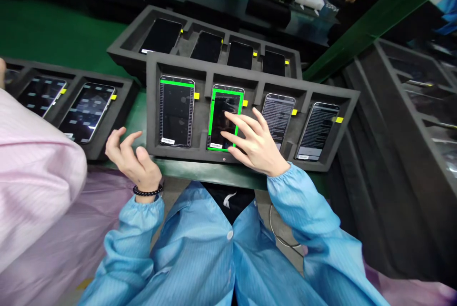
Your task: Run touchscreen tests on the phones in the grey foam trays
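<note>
A grey foam tray [250, 80] in front of me holds several smartphones side by side. My right hand [254, 142] is open, fingers spread, with its fingertips on the screen of the second phone [224, 116], which shows a green border. The first phone [176, 111] has a green bar along its top. Two phones to the right, one [279, 114] and another [318, 130], show lists of text. My left hand [133, 158] hovers off the tray's left corner, fingers loosely curled and apart, holding nothing. It wears a black bead bracelet.
A second foam tray [128, 42] with dark phones stands behind. Another tray [117, 101] with lit phones lies at the left. A co-worker's pink sleeve [34, 163] fills the left side. Stacked grey trays [410, 120] stand at the right. People in blue work at the far top right.
</note>
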Available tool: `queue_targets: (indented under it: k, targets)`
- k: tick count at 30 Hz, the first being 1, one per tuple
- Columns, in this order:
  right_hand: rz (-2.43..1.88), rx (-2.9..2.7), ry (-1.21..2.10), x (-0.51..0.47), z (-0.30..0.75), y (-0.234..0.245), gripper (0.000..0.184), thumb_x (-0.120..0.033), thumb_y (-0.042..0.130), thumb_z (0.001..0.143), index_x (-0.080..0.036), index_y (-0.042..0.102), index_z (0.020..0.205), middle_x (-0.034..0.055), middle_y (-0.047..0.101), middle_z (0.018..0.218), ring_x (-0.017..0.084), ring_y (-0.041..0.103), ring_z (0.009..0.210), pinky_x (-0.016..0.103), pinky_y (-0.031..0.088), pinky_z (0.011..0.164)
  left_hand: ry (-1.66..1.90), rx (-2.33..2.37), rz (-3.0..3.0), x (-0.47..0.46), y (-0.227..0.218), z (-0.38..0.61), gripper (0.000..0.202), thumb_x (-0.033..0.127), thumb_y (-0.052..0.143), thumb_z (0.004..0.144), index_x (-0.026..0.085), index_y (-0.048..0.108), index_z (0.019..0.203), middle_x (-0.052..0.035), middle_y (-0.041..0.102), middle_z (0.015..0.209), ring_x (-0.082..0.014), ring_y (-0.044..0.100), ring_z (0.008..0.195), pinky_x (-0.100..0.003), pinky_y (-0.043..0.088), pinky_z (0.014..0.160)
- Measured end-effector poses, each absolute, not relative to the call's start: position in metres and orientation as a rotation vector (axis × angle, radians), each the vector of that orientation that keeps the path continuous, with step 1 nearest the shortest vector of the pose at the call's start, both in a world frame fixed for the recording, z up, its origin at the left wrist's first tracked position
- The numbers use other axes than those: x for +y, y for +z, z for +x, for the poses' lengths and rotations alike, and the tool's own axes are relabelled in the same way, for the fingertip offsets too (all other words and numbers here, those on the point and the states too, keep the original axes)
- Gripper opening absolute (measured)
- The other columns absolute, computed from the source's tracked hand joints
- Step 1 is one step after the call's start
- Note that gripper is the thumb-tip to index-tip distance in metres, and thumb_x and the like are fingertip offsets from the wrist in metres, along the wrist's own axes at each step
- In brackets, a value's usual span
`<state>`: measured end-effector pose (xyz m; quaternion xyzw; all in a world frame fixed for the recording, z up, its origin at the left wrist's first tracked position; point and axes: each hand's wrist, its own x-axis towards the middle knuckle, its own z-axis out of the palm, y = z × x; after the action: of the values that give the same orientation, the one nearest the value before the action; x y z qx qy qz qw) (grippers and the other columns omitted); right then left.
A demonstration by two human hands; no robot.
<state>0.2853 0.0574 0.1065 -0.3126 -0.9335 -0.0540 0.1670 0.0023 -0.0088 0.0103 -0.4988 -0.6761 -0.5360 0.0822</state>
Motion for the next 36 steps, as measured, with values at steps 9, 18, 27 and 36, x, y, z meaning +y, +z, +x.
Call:
queue_targets:
  k: [9,18,27,36]
  targets:
    - [-0.755,-2.697,-0.067,0.069,0.253,0.098,0.031,-0.034,0.054,0.103,-0.019,0.072,0.123,0.0115,0.051,0.158,0.029,0.054,0.139,0.064,0.023,0.13,-1.611,-2.066,-1.45,-0.008,0.012,0.004,0.051,0.048,0.034,0.101,0.016,0.069,0.118,-0.0192,0.056,0.14,-0.0306,0.049,0.138,-0.053,0.037,0.121]
    - [-0.559,-2.77,-0.1,0.051,0.258,0.091,0.027,-0.031,0.052,0.103,-0.018,0.076,0.105,0.0111,0.057,0.153,0.025,0.06,0.132,0.059,0.03,0.129,-1.636,-2.048,-1.448,-0.008,0.011,0.003,0.05,0.046,0.035,0.101,0.015,0.07,0.117,-0.0192,0.056,0.14,-0.0304,0.049,0.139,-0.051,0.037,0.122]
    - [-0.923,-2.611,-0.249,0.099,0.248,0.116,0.034,-0.038,0.044,0.106,-0.021,0.072,0.118,0.0117,0.047,0.161,0.03,0.052,0.141,0.062,0.028,0.127,-1.604,-2.086,-1.437,-0.008,0.01,0.003,0.053,0.049,0.033,0.101,0.015,0.07,0.117,-0.0185,0.057,0.139,-0.0298,0.049,0.139,-0.049,0.039,0.121]
    - [-1.119,-2.372,-0.222,0.112,0.254,0.134,0.039,-0.039,0.036,0.108,-0.024,0.063,0.132,0.008,0.043,0.164,0.031,0.045,0.146,0.064,0.022,0.128,-1.64,-2.06,-1.42,-0.007,0.009,0.003,0.05,0.047,0.035,0.1,0.015,0.071,0.116,-0.0187,0.058,0.138,-0.0295,0.05,0.138,-0.048,0.039,0.12]
